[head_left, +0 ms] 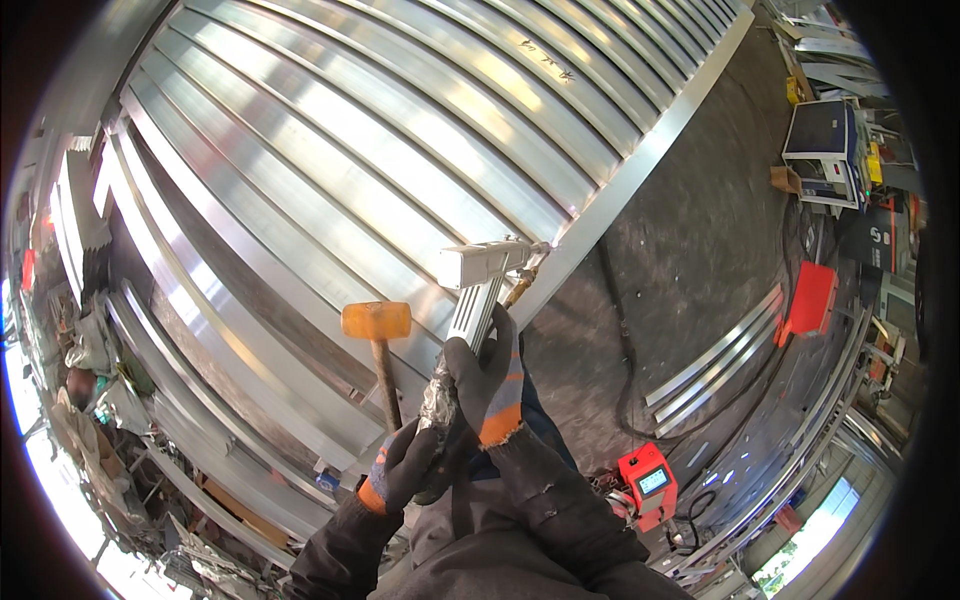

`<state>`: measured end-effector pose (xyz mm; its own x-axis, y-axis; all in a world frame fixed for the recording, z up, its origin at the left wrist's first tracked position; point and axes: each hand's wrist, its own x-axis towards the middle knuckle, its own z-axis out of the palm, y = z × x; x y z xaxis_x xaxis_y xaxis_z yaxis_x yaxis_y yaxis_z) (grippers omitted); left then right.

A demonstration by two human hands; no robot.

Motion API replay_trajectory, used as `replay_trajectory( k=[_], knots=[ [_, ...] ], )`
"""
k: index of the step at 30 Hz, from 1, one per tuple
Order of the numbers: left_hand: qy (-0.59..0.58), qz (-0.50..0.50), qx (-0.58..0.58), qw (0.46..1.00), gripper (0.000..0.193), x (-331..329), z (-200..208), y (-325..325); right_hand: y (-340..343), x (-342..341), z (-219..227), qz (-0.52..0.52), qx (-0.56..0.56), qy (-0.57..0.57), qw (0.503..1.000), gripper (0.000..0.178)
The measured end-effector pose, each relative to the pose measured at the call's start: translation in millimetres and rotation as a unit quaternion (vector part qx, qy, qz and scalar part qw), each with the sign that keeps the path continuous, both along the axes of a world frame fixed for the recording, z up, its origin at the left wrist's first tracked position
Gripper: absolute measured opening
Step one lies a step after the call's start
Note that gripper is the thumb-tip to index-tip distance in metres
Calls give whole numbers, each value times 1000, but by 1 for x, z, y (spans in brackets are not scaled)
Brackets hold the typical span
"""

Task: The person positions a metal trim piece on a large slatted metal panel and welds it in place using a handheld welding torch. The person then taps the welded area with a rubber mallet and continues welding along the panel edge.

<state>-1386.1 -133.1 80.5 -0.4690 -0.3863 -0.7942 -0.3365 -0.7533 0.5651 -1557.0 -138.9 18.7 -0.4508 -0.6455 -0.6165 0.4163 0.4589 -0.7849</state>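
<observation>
My right hand [482, 372], in a dark glove with an orange-edged cuff, is closed around the grip of a handheld welding torch [478, 266]. The torch's nozzle end points at the joint between the ribbed metal panel [400, 140] and its flat edge bar [640, 160]. Below the grip hangs a foil-wrapped section of cable [438, 400]. My left hand [405, 465], gloved too, is closed at the lower end of a mallet's handle. The orange-headed mallet [376, 320] points away from me, its head over the panel's near left edge. The left fingers also lie close by the wrapped cable.
Long metal profiles [210, 290] lie at the left. A red machine with a screen [650, 485] stands at the lower right. Cables cross the dark surface [670, 260] near loose metal strips [715, 360] and a red box [808, 300]. A blue-and-white cabinet [822, 140] is farther right.
</observation>
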Motion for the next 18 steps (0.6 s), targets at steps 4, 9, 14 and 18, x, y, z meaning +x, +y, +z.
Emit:
replay_trajectory(
  k=[4,9,14,18],
  knots=[
    [-4,-18,-6,1000,44,-2,4,-10,-7,2,7,-19,13,-12,1000,72],
    [-26,4,57,998,47,3,14,-17,-15,11,10,-14,34,-10,999,61],
    [26,-7,87,996,38,24,30,-16,-7,22,27,-6,-23,31,999,53],
    [88,26,110,990,39,29,43,9,17,15,52,102,-20,111,988,38]
  ],
)
